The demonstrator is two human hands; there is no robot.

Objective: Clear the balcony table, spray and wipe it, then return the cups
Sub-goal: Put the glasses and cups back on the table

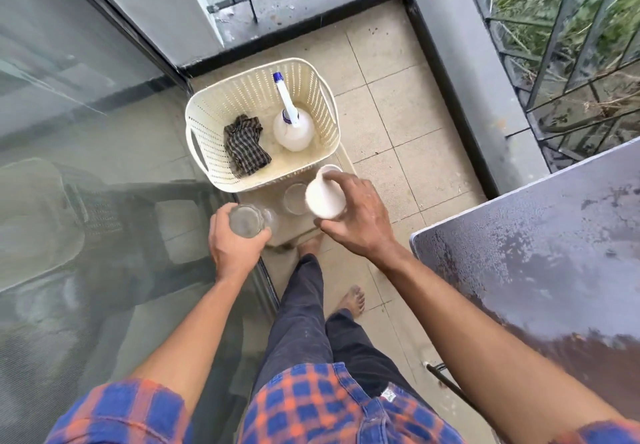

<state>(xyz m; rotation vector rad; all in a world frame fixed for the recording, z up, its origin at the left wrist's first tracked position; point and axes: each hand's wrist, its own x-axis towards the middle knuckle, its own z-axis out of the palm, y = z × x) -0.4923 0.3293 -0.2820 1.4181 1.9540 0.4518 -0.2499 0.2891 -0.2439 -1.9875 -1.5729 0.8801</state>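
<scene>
While left fingers (219,227) clasp a glass (244,222), right fingers (349,184) grip a white cup (323,204) by the basket (214,161)

Floor (391,97): beige balcony tiles, with a low beige stand on them beside the glass door.
Stand (298,227): carries a cream perforated basket (322,114) and, just beside it, a clear glass (295,198).
Counter (554,236): dark top with a wet, streaked sheen.
</scene>
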